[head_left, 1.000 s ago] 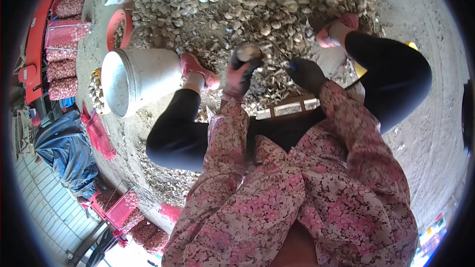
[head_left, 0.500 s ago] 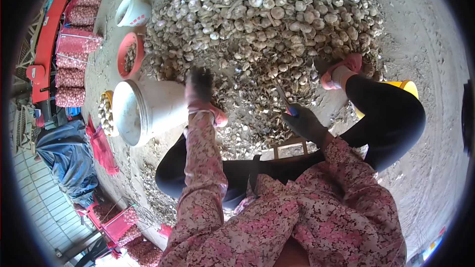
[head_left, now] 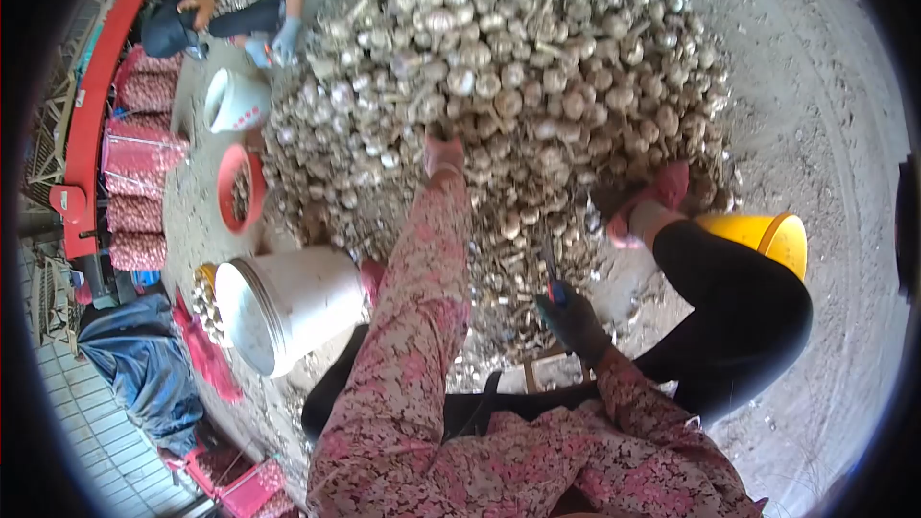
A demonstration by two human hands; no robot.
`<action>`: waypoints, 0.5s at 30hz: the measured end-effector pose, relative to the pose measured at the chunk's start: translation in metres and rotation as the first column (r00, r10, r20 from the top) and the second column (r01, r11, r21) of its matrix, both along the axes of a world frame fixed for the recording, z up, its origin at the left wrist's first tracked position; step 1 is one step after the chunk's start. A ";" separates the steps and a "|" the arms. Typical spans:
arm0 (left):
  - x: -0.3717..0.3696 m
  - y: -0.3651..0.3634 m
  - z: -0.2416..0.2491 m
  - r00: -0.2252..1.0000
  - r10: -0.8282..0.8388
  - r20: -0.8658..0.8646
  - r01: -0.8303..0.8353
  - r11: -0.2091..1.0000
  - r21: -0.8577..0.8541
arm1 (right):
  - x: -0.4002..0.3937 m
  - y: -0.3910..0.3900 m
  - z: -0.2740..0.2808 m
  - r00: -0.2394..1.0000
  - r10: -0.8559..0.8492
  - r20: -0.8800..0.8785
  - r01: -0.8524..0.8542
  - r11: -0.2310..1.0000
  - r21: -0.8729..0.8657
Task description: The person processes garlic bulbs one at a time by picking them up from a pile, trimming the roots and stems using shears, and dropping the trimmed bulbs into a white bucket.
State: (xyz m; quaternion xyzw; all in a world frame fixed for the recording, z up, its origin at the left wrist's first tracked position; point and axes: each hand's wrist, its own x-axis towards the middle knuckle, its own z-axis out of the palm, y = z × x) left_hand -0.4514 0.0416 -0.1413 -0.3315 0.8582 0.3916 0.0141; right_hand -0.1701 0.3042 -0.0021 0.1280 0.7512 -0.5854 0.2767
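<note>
Garlic (head_left: pixel 508 58) covers dirt floor (head_left: pixel 796 125), red sacks (head_left: pixel 136 213) leftward; right hand (head_left: pixel 576 322) clasps a tool (head_left: pixel 557 294), grip of left hand (head_left: pixel 443 153) unclear.

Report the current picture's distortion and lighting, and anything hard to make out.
Head view: fisheye distortion, black corners, the red beam bowed; also head view: bright, pale white bucket; head view again: the left hand partly blends into the garlic pile, its grip unclear.

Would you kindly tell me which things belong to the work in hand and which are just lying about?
Likely part of the work:
garlic pile, with the left hand at it
blue-handled tool, in the right hand
probably the large white bucket

Apparently just lying about:
blue tarp
red netting
</note>
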 end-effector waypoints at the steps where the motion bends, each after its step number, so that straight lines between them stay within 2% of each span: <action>1: 0.002 0.000 0.006 0.998 -0.004 0.055 0.004 1.000 -0.001 | 0.003 0.000 -0.006 0.999 -0.011 0.043 0.013 0.999 -0.049; 2: 0.004 0.000 0.012 0.994 -0.008 0.108 0.008 1.000 0.000 | 0.002 0.000 -0.007 0.999 0.036 0.019 -0.036 0.999 -0.001; 3: 0.009 -0.003 0.008 0.997 -0.044 0.058 0.045 0.999 -0.015 | 0.000 0.002 -0.006 0.997 0.083 0.000 -0.083 0.995 0.052; 5: 0.020 -0.008 -0.013 0.997 -0.083 -0.007 0.082 0.996 -0.029 | 0.003 -0.002 -0.011 0.997 0.064 -0.036 -0.061 0.995 0.079; 6: 0.027 -0.011 -0.026 0.996 0.018 -0.084 0.007 0.958 0.288 | 0.006 -0.004 -0.013 0.998 0.056 -0.037 -0.052 0.994 0.096; 7: 0.038 -0.012 -0.029 0.984 0.134 -0.119 -0.040 0.813 0.581 | 0.007 -0.003 -0.014 0.998 0.053 -0.047 -0.048 0.994 0.098; 9: 0.081 0.026 0.020 0.863 0.492 -0.119 -0.106 0.406 0.908 | 0.011 -0.003 -0.015 0.988 0.012 -0.156 0.005 0.995 0.104; 10: 0.095 0.023 0.016 0.889 0.450 -0.084 -0.050 0.278 0.959 | 0.014 -0.004 -0.017 0.934 -0.006 -0.358 0.059 0.989 0.138; 11: 0.113 0.021 0.009 0.914 0.395 -0.096 0.046 0.133 0.990 | 0.014 -0.005 -0.024 0.863 0.092 -0.497 0.072 0.951 0.301; 12: 0.134 0.037 0.033 0.902 0.431 -0.026 0.027 0.004 1.000 | 0.007 -0.005 -0.010 0.873 0.039 -0.487 0.083 0.971 0.226; 13: 0.153 0.052 0.059 0.899 0.432 -0.069 0.155 -0.167 0.974 | 0.005 -0.005 -0.005 0.844 0.112 -0.524 0.068 0.948 0.311; 14: 0.171 0.054 0.063 0.932 0.363 -0.028 0.153 -0.321 0.935 | 0.003 -0.004 0.007 0.848 0.143 -0.510 0.019 0.954 0.299; 15: 0.194 0.067 0.099 0.964 0.259 -0.057 0.137 -0.302 0.943 | 0.005 -0.005 0.008 0.804 0.160 -0.573 0.022 0.955 0.297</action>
